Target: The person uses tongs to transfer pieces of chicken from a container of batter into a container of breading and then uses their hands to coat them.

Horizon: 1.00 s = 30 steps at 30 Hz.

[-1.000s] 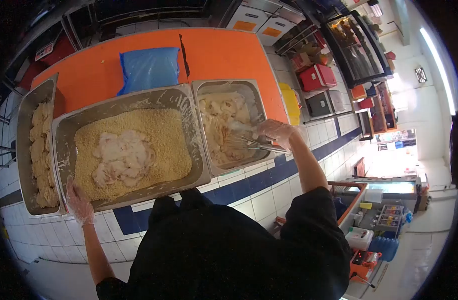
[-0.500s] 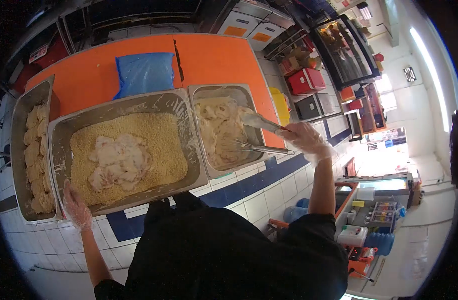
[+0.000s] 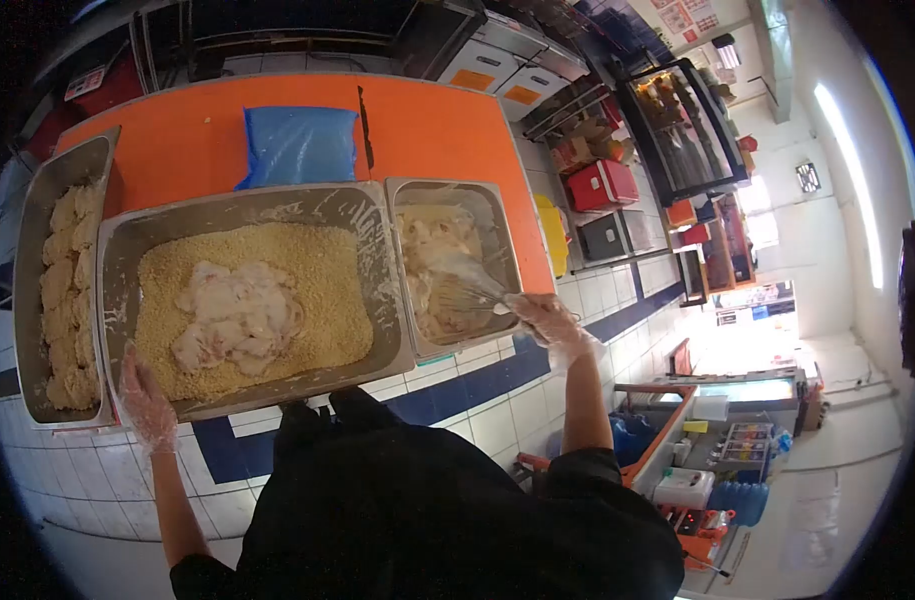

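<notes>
My right hand (image 3: 552,325), in a clear plastic glove, is closed round a long metal tool (image 3: 467,268) that looks like tongs, smeared by motion. Its far end reaches into the smaller steel pan (image 3: 507,240), over pale wet batter (image 3: 429,230) with lumps in it. A wire whisk (image 3: 459,298) lies in the same batter, partly hidden by the tool. Also gloved, my left hand (image 3: 149,405) rests at the front left corner of the large steel pan (image 3: 382,290), fingers stretched out along its rim. Batter-coated raw meat (image 3: 237,315) is heaped on crumbs (image 3: 327,270) there.
A narrow steel pan (image 3: 107,170) at the left holds several coated pieces (image 3: 69,300). Behind the large pan, a blue plastic bag (image 3: 299,145) lies on the orange table (image 3: 437,135). Beyond the table's right end stand a yellow container (image 3: 551,235) and a red cooler (image 3: 602,187).
My right hand has moved left and down toward the smaller pan's front edge, bringing the metal tool lower over the batter. My left hand stays by the large pan's corner.
</notes>
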{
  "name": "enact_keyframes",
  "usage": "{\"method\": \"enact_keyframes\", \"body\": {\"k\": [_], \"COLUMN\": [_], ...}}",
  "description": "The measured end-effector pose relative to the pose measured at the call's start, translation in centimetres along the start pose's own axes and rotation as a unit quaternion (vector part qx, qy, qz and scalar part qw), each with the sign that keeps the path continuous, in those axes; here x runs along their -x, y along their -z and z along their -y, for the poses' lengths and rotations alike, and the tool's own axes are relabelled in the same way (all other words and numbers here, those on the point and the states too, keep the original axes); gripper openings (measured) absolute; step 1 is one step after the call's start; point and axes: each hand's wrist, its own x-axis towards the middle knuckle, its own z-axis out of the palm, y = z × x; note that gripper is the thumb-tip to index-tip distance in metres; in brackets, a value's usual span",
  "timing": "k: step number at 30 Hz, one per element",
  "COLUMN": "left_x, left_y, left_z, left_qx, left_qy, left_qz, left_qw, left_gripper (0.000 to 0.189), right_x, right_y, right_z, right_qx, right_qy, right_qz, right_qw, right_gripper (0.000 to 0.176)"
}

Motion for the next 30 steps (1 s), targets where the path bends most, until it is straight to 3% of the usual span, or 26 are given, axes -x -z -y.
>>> {"method": "enact_keyframes", "body": {"k": [2, 5, 6, 7, 9, 10, 12, 14, 15, 17, 24, 26, 30], "left_x": [-0.2, -0.1, -0.1, 0.0, 0.1, 0.2, 0.1, 0.3, 0.3, 0.1, 0.4, 0.6, 0.6], "left_y": [0.2, 0.5, 0.3, 0.1, -0.1, -0.2, -0.3, -0.1, 0.1, 0.2, 0.5, 0.6, 0.1], "left_z": [-0.5, -1.4, -0.7, -0.1, -0.2, -0.3, -0.9, -1.5, -1.7, -2.3, -2.4, -2.3, -1.5], "left_qx": [0.013, -0.025, -0.027, -0.032, -0.007, 0.02, -0.018, -0.036, -0.048, -0.056, -0.063, -0.137, -0.148], "left_qy": [0.008, -0.024, -0.04, -0.055, -0.039, -0.027, -0.057, 0.022, 0.032, -0.077, -0.082, -0.058, -0.089], "left_qz": [0.007, -0.008, -0.014, -0.021, -0.023, -0.021, -0.057, -0.027, -0.033, -0.081, -0.096, -0.04, -0.062], "left_qw": [1.0, 0.999, 0.999, 0.998, 0.999, 0.999, 0.997, 0.999, 0.998, 0.992, 0.99, 0.988, 0.983], "left_gripper": [0.035, 0.034, 0.034, 0.034, 0.034, 0.034, 0.033, 0.032, 0.032, 0.031, 0.033, 0.034, 0.032], "right_x": [0.2, -2.1, -4.7, -4.2, -3.2, -3.2, -0.5, 0.8, 1.4, 3.9, 7.0, 6.7, 0.1], "right_y": [1.0, -0.2, 0.5, 0.5, 0.2, 1.4, 1.5, 2.0, 2.4, 1.4, -0.6, -2.8, -7.2], "right_z": [0.0, -3.5, -8.5, -7.9, -5.8, -8.1, -3.3, -2.0, -1.4, 3.6, 12.6, 15.0, 13.2], "right_qx": [-0.046, -0.086, -0.108, -0.106, -0.095, 0.041, -0.049, -0.06, -0.067, -0.05, -0.021, -0.022, -0.051], "right_qy": [-0.049, -0.041, -0.024, -0.022, -0.053, 0.04, -0.095, -0.087, -0.038, -0.043, 0.109, 0.149, 0.159], "right_qz": [-0.016, -0.094, -0.08, -0.074, -0.09, -0.105, -0.074, -0.098, -0.104, -0.141, -0.095, -0.058, -0.001], "right_qw": [0.998, 0.991, 0.991, 0.991, 0.99, 0.993, 0.992, 0.99, 0.992, 0.988, 0.989, 0.987, 0.986], "right_gripper": [0.034, 0.03, 0.025, 0.025, 0.021, 0.022, 0.022, 0.028, 0.031, 0.03, 0.037, 0.037, 0.033]}}
